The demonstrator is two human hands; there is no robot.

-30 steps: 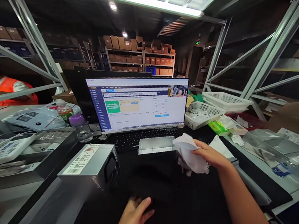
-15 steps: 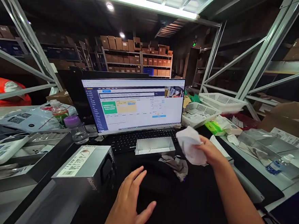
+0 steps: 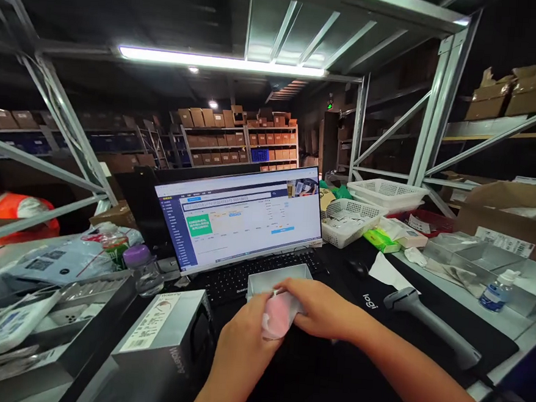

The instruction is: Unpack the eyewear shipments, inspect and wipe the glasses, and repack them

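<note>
A thin white tissue (image 3: 278, 317), partly see-through with skin showing pink behind it, is between my two hands at the centre. My left hand (image 3: 245, 337) grips its left side with curled fingers. From the right, my right hand (image 3: 318, 305) closes on the tissue's upper edge. Just behind them is a shallow open silver box (image 3: 262, 279), its front partly covered by my hands. The grey cloth pouch seen earlier is hidden now. To the left stands a grey product box (image 3: 165, 319) with a printed label on top.
A monitor (image 3: 243, 224) and keyboard (image 3: 226, 276) stand behind my hands. On the right lie a barcode scanner (image 3: 433, 329), a mouse (image 3: 359, 267) and a spray bottle (image 3: 497, 290). White baskets (image 3: 346, 228) are farther back. A person in an orange vest (image 3: 14, 211) is at far left.
My right hand has brought the tissue left to the centre, and my left hand has risen and taken hold of it too. The view has tilted up, and the scanner shows more fully.
</note>
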